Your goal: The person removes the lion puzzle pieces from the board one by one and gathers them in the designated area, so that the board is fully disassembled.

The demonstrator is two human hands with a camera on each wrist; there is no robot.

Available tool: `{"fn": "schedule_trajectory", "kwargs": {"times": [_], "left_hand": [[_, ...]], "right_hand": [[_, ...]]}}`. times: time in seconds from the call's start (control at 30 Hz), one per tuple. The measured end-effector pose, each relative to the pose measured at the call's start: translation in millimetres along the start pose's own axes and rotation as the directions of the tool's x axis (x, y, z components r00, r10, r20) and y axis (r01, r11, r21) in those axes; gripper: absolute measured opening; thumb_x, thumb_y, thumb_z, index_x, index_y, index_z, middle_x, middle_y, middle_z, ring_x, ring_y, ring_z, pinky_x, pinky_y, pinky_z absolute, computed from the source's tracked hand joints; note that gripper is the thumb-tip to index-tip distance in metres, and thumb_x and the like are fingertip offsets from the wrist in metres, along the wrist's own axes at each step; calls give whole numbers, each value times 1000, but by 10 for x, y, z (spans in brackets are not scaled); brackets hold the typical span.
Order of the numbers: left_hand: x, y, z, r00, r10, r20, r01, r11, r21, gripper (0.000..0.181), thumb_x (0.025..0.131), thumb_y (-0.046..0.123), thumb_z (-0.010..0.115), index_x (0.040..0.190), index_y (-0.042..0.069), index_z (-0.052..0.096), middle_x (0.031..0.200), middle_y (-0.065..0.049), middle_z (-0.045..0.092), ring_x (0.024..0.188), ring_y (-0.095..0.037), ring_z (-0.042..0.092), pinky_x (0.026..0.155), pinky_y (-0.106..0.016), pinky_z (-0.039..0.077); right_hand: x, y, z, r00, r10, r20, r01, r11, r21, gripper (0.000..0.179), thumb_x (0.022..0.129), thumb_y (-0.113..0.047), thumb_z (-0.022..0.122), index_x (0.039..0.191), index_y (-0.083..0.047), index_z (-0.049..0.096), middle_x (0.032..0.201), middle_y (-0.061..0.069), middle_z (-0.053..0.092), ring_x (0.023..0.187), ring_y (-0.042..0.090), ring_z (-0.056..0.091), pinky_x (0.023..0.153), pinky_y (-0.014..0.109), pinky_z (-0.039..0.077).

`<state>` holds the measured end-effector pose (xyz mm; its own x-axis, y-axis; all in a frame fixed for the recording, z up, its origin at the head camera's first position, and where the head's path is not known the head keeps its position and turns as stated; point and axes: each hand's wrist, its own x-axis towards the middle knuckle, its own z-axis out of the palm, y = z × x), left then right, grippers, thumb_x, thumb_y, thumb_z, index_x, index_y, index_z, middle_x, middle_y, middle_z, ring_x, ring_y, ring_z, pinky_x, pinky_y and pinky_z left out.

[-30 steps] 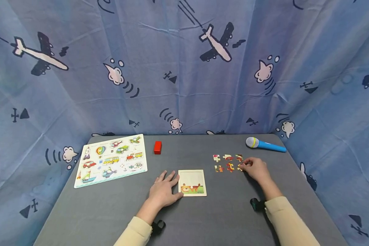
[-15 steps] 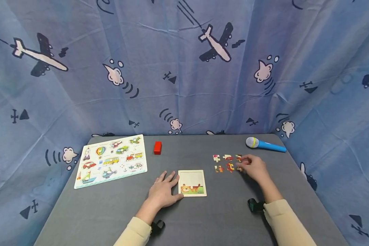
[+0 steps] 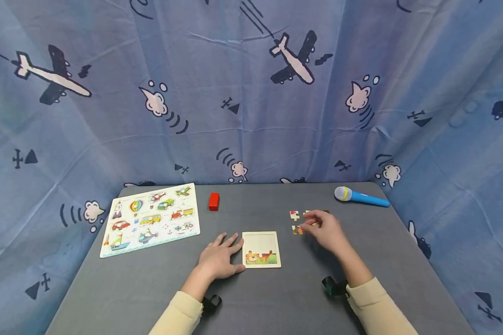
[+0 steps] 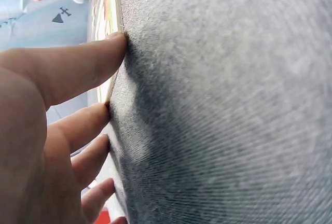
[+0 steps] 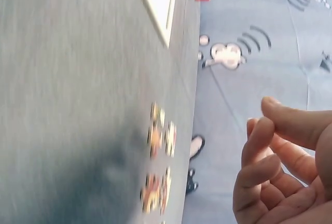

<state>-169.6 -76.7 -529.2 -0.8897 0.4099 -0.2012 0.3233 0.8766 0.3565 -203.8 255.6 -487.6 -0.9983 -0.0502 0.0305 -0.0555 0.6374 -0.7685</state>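
Note:
In the head view my left hand [image 3: 219, 258] lies with spread fingers at the left side of a small framed jigsaw board [image 3: 261, 250]. The left wrist view shows the thumb and a finger touching the board's edge. Along the board's bottom runs an assembled strip with an orange animal; its upper part is bare. My right hand [image 3: 328, 232], loosely bent, hovers over loose jigsaw pieces [image 3: 296, 230] at the right. In the head view its thumb and forefinger look apart. No piece shows between them in the right wrist view. The hand hides several pieces.
A vehicle picture board [image 3: 151, 219] lies at the left. A red block [image 3: 214, 202] stands behind the jigsaw board, and a blue toy microphone [image 3: 362, 197] lies at the back right. A patterned curtain [image 3: 251, 116] hangs behind the grey table [image 3: 151, 293].
My right hand has moved left across the jigsaw pieces, from the right end of the group toward its left side. The left hand stays by the framed jigsaw board.

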Motion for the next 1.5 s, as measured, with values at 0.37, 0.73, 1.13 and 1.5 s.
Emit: {"fn": "schedule_trajectory", "kwargs": {"times": [0.37, 0.73, 1.13, 1.5], "left_hand": [[-7, 6, 21, 1000, -5, -27, 5, 1000, 5, 77, 86, 52, 74, 152, 24, 48, 163, -1, 37, 152, -36, 27, 116, -60, 33], [4, 17, 27, 999, -30, -19, 30, 1000, -6, 76, 87, 54, 73, 153, 26, 48, 163, 1, 36, 153, -34, 25, 118, -59, 31], [-16, 16, 4, 999, -12, -30, 12, 1000, -2, 74, 87, 53, 73, 152, 26, 49, 163, 1, 37, 152, -35, 27, 117, -58, 32], [-3, 1, 27, 999, -27, -19, 27, 1000, -3, 76, 86, 55, 73, 153, 28, 48, 163, 2, 36, 153, -34, 25, 118, -58, 31]], "right_hand": [[-159, -301, 460, 997, -42, 70, 35, 994, 102, 27, 88, -11, 79, 112, -5, 71, 92, 4, 72, 71, 13, 64, 60, 26, 52], [-223, -472, 829, 982, -88, 170, 57, 983, 177, 28, 88, -10, 78, 112, 1, 70, 86, 3, 72, 71, 26, 69, 60, 23, 51], [-226, -437, 1195, 945, -103, 311, 90, 994, 57, 25, 84, -12, 82, 105, -4, 72, 81, -1, 67, 64, 8, 56, 55, 20, 46], [-217, -455, 1246, 915, -103, 389, 128, 991, -39, 37, 77, 0, 84, 107, -10, 66, 85, 2, 61, 68, 12, 50, 61, 25, 41]]}}
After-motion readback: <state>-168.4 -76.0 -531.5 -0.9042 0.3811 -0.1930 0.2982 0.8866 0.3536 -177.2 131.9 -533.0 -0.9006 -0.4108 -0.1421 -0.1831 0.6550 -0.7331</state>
